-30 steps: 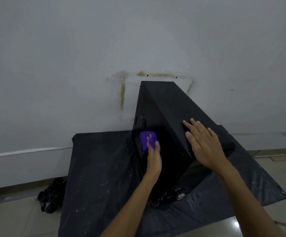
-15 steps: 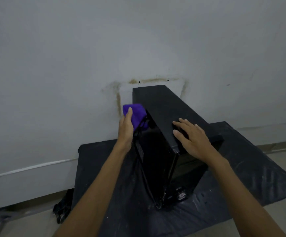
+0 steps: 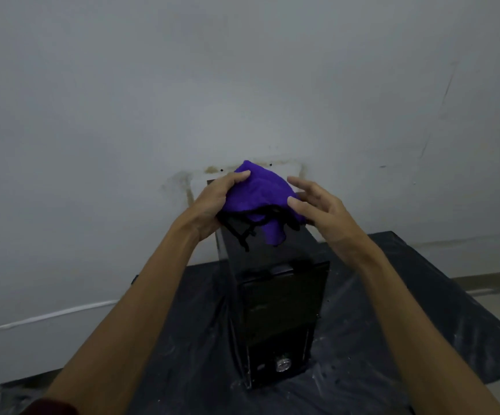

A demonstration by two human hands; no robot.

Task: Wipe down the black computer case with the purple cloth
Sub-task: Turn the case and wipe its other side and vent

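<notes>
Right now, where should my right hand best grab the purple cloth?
Probably pinch the purple cloth at its right edge, coming from the right: the left hand grips its left side, and that edge hangs free beside your open right hand, above the black computer case.

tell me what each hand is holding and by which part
The left hand grips the purple cloth by its left side, above the computer case. The right hand is spread, its thumb at the cloth's right edge, gripping nothing.

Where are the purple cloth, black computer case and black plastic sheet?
purple cloth (image 3: 257, 190), head view, bunched upper fold.
black computer case (image 3: 281, 310), head view, front panel.
black plastic sheet (image 3: 476, 333), head view, bare right part.
</notes>
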